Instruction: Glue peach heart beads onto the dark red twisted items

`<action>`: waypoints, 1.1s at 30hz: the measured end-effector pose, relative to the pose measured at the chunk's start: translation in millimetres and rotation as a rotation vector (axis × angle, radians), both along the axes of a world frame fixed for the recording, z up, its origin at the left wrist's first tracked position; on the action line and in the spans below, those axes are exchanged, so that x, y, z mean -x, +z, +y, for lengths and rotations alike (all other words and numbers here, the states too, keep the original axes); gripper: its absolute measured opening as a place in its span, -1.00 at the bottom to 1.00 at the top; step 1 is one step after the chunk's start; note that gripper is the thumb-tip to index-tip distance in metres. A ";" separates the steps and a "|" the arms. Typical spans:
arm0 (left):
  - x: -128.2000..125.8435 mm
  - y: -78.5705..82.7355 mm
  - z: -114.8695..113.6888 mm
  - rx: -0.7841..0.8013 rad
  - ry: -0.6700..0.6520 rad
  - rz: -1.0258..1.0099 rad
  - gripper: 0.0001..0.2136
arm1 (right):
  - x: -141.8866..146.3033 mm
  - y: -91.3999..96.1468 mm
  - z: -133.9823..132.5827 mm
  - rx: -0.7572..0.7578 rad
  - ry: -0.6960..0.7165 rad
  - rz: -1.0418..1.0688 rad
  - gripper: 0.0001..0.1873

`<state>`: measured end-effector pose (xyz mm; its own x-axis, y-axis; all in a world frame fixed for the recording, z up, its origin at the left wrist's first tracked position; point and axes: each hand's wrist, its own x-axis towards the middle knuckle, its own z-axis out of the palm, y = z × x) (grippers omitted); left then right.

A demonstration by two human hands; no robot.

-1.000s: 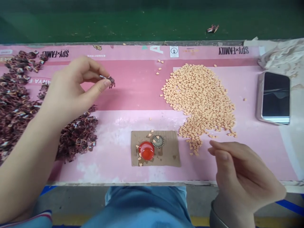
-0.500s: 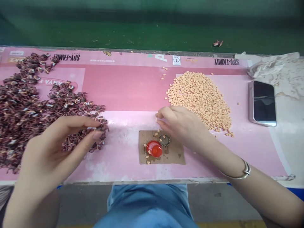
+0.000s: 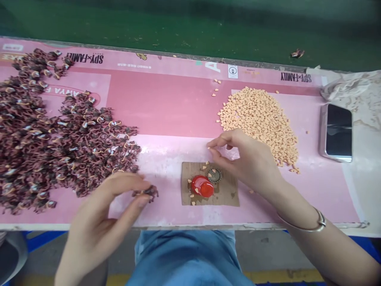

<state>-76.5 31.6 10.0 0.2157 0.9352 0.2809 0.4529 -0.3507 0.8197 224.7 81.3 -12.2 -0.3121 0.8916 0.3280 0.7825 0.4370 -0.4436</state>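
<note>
My left hand (image 3: 110, 210) pinches a small dark maroon piece (image 3: 148, 192) between thumb and fingers, just above the pink table cover (image 3: 166, 107) near its front edge. A big heap of the same maroon pieces (image 3: 53, 131) lies to the left. My right hand (image 3: 247, 159) hovers over a brown cardboard square (image 3: 229, 190), its fingertips pinching a tiny peach bead (image 3: 210, 149). On the cardboard stand a red cap (image 3: 202, 186) and a round metal piece (image 3: 214, 174). A pile of peach beads (image 3: 258, 119) lies behind my right hand.
A phone (image 3: 337, 131) lies screen up at the right, beside crumpled cloth (image 3: 348, 85). A few stray beads (image 3: 216, 85) sit near the table's back. Green floor (image 3: 190, 28) lies beyond the far edge. My blue-clad lap (image 3: 184, 258) is below the front edge.
My left hand came down from the heap toward the front edge with a maroon piece. My right hand rose from the lap side to above the cardboard and pinched a bead.
</note>
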 end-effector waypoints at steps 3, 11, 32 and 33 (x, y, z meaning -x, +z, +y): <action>-21.7 5.0 -3.9 0.067 -0.164 -0.084 -0.77 | 2.1 14.0 -17.8 0.058 -0.006 0.353 -0.71; -71.5 6.0 -7.9 0.315 -0.417 -0.384 -0.87 | 33.0 37.2 -76.4 0.136 0.153 0.814 -0.60; -97.1 -1.5 -26.4 0.778 -0.242 -0.856 -0.58 | 26.1 38.5 -89.1 0.025 0.177 0.586 -0.76; -97.0 -1.7 -26.2 0.773 -0.238 -0.852 -0.59 | 24.7 38.2 -90.8 0.040 0.180 0.573 -0.77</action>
<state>20.4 5.4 8.3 0.4244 0.8818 -0.2055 -0.3547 0.3708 0.8583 200.0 -9.5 26.0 -0.2428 0.8562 0.4561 0.3294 0.5150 -0.7914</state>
